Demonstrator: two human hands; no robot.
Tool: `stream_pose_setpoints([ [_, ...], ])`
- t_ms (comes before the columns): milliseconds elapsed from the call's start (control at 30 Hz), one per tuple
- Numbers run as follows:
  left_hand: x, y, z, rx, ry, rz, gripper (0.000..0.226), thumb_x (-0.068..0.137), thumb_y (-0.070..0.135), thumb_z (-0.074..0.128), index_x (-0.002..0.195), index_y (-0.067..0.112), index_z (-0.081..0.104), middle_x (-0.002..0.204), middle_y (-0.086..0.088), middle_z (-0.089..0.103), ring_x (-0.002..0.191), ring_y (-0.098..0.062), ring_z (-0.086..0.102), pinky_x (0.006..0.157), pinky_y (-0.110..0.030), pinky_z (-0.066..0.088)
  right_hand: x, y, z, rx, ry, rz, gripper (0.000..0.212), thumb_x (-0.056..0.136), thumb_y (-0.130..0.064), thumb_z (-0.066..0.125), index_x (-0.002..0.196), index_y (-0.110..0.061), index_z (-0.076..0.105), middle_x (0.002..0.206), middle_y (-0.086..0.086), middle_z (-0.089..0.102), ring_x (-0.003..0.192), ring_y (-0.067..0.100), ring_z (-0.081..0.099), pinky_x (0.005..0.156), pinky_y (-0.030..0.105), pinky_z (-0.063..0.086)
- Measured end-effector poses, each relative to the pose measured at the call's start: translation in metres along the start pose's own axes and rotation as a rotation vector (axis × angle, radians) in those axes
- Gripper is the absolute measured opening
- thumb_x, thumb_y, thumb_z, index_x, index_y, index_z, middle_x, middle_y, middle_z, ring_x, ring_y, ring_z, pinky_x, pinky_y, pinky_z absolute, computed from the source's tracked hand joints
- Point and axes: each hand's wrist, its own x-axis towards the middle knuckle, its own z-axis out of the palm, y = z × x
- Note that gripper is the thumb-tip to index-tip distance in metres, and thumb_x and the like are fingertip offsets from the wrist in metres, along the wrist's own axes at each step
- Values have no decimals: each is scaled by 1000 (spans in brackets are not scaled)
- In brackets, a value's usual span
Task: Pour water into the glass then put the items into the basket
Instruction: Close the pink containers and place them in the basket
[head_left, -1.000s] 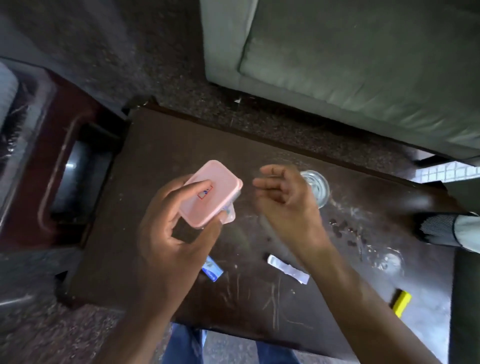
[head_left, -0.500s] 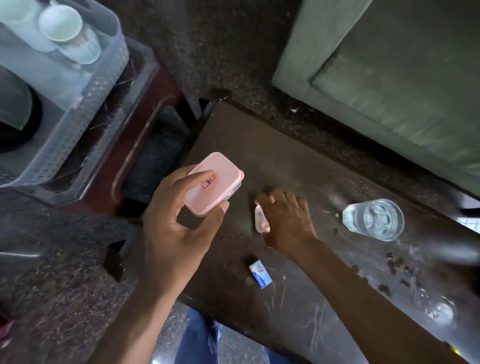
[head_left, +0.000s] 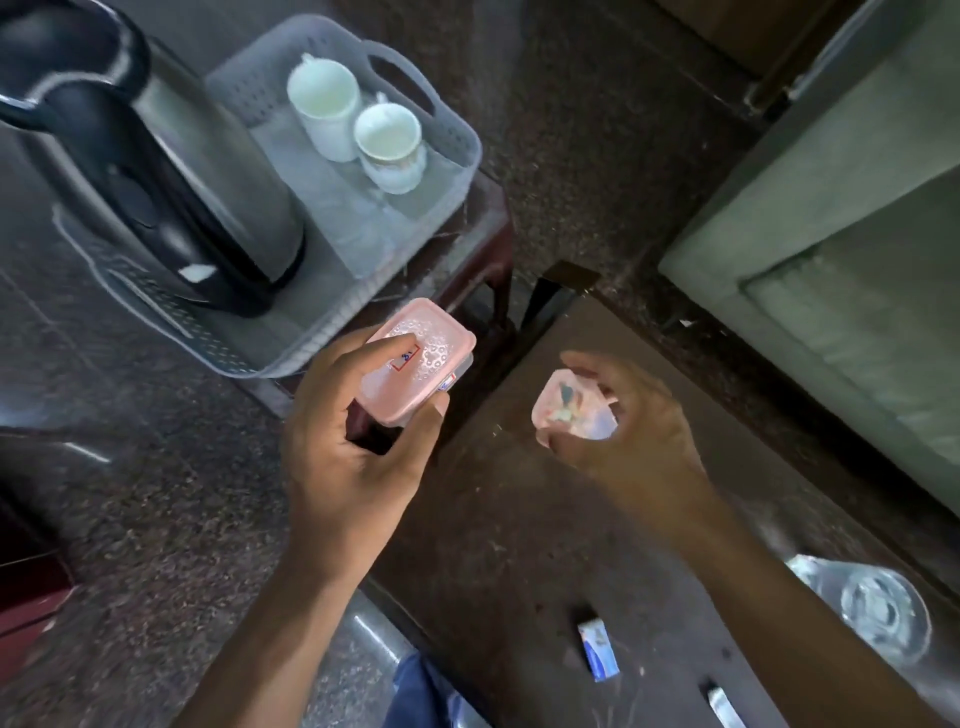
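My left hand (head_left: 353, 441) grips a small pink lidded container (head_left: 421, 361), held just right of the grey plastic basket (head_left: 452, 171). The basket stands on a dark red stool and holds a black and steel kettle (head_left: 171, 171) and two white cups (head_left: 358, 130). My right hand (head_left: 628, 431) holds a small pinkish clear piece (head_left: 571, 413) above the dark wooden table (head_left: 519, 545). A glass of water (head_left: 883, 613) stands on the table at the lower right.
A small blue and white packet (head_left: 598, 649) and a white strip (head_left: 724, 706) lie near the table's front edge. A green sofa (head_left: 841, 260) runs along the right. The red stool (head_left: 488, 234) stands close to the table's left corner, on speckled floor.
The view has swung left, bringing the basket fully into sight. My right hand lifted the small clear piece off the table. My left hand carried the pink container toward the basket.
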Motion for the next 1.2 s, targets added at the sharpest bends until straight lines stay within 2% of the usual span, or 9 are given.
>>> stream_pose_setpoints([
  [167, 23, 1, -26, 91, 116, -25, 38, 92, 22, 84, 126, 8, 74, 128, -10, 73, 124, -17, 70, 101, -20, 51, 49, -66, 0, 168, 31, -46, 58, 72, -44, 83, 128, -52, 68, 124, -16, 68, 110, 9, 69, 94, 36, 61],
  [267, 33, -1, -37, 92, 114, -71, 39, 89, 21, 85, 125, 11, 74, 128, -9, 73, 123, -23, 70, 96, -33, 57, 81, -96, 5, 212, 90, -97, 49, 74, -31, 88, 120, -38, 72, 115, -10, 74, 102, 12, 72, 91, 42, 62],
  [467, 45, -5, -42, 88, 106, -131, 45, 87, 33, 79, 124, 9, 76, 131, -8, 71, 126, -24, 69, 104, -36, 57, 134, -152, 30, 246, 107, -207, 45, 72, -33, 92, 107, -34, 63, 108, -18, 72, 97, -1, 68, 79, 20, 57],
  [633, 39, -15, -41, 78, 116, -166, 43, 88, 33, 80, 127, 14, 77, 138, -4, 69, 132, -25, 68, 102, -55, 61, 171, -181, 71, 82, 53, -294, 41, 71, -33, 93, 98, -34, 62, 103, -17, 68, 90, 1, 63, 72, 23, 52],
  [733, 38, -20, -39, 18, 138, -172, 41, 89, 28, 81, 127, 14, 76, 137, -6, 69, 132, -31, 68, 96, -60, 62, 192, -190, 94, -33, 27, -335, 39, 74, -26, 94, 101, -23, 66, 109, -3, 71, 99, 17, 67, 82, 37, 59],
  [867, 39, -18, -40, 37, 167, -150, 40, 87, 19, 86, 126, 13, 78, 136, -5, 70, 130, -27, 69, 85, -55, 65, 212, -198, 115, -157, 26, -411, 34, 77, -23, 92, 99, -18, 67, 110, 5, 70, 98, 25, 66, 75, 28, 46],
  [967, 40, -14, -41, 81, 177, -151, 43, 83, 15, 89, 124, 13, 79, 136, -3, 71, 131, -22, 68, 82, -49, 66, 218, -203, 126, -273, 69, -500, 31, 80, -30, 90, 103, -18, 72, 109, 8, 73, 103, 29, 65, 82, 35, 49],
  [1067, 42, -9, -42, 88, 188, -173, 43, 80, 15, 90, 122, 14, 79, 136, 0, 71, 131, -14, 67, 90, -34, 64, 221, -205, 136, -393, 192, -548, 33, 79, -50, 86, 100, -27, 76, 100, 3, 80, 107, 31, 62, 89, 42, 49],
  [1200, 46, -6, -43, 76, 187, -168, 41, 81, 19, 87, 120, 14, 80, 136, 1, 71, 131, -11, 68, 98, -14, 52, 227, -205, 148, -450, 246, -529, 34, 76, -59, 81, 95, -31, 77, 86, 0, 80, 106, 31, 60, 86, 41, 32],
])
